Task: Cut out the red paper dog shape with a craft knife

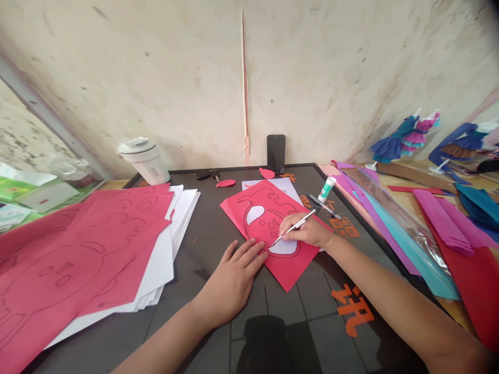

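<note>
My right hand (306,229) grips a slim silver craft knife (298,224), its tip down on a sheet of red paper (286,274). The tip sits at the upper left edge of a cut-out opening, through which white paper shows. Black outlines of a cartoon animal cover the red sheet, and a second opening lies at its upper left. My left hand (237,275) rests flat with fingers outstretched, fingertips on the sheet's lower left edge. Beneath the red sheet lies a white printed sheet (287,186). Two red cut-off pieces, one near piece (226,183) and one farther piece (267,173), lie beyond.
On the left, red sheets with drawings (78,259) lie over white paper (177,234). A white cup (144,158), keys (213,174) and a phone (276,153) stand or lie along the back. A glue stick (326,189), pens (323,205) and coloured paper (390,223) are on the right.
</note>
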The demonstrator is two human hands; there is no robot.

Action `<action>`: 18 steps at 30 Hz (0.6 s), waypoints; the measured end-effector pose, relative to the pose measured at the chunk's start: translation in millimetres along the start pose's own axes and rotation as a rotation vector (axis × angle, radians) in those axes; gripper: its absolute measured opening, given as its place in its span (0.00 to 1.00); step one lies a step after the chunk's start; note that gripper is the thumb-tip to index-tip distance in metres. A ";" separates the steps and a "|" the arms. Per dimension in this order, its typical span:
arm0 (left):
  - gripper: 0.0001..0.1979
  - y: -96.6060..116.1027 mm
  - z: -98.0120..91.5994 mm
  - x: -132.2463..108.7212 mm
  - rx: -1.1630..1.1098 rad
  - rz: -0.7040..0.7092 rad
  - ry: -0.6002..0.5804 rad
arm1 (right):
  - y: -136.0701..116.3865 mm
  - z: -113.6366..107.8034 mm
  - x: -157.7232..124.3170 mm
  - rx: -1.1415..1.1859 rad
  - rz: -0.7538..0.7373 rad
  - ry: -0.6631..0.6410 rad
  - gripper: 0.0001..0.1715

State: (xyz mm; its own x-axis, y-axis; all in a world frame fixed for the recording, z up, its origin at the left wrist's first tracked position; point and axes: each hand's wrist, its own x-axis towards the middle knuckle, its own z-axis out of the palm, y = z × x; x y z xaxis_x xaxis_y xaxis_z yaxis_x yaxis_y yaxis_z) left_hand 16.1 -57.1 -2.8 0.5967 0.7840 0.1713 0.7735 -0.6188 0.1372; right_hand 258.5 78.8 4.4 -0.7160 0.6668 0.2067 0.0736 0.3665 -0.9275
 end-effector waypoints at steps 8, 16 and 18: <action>0.19 3.5 2.5 -4.2 -0.056 -0.059 0.224 | 10.5 -3.5 -3.4 0.475 0.099 0.295 0.14; 0.09 1.2 0.1 0.2 -0.125 -0.204 0.464 | 4.9 -20.6 -0.1 0.240 0.029 0.658 0.18; 0.09 7.1 -10.0 -5.7 -0.186 -0.148 0.458 | 6.2 -23.8 -2.5 -0.019 0.038 0.705 0.16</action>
State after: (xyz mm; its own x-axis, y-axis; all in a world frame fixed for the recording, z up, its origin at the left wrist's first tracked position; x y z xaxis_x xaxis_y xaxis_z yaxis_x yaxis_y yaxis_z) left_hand 16.1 -66.5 7.0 0.2971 0.7869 0.5408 0.7669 -0.5341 0.3559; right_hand 277.3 94.9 5.5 -0.0930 0.9384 0.3329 0.1061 0.3417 -0.9338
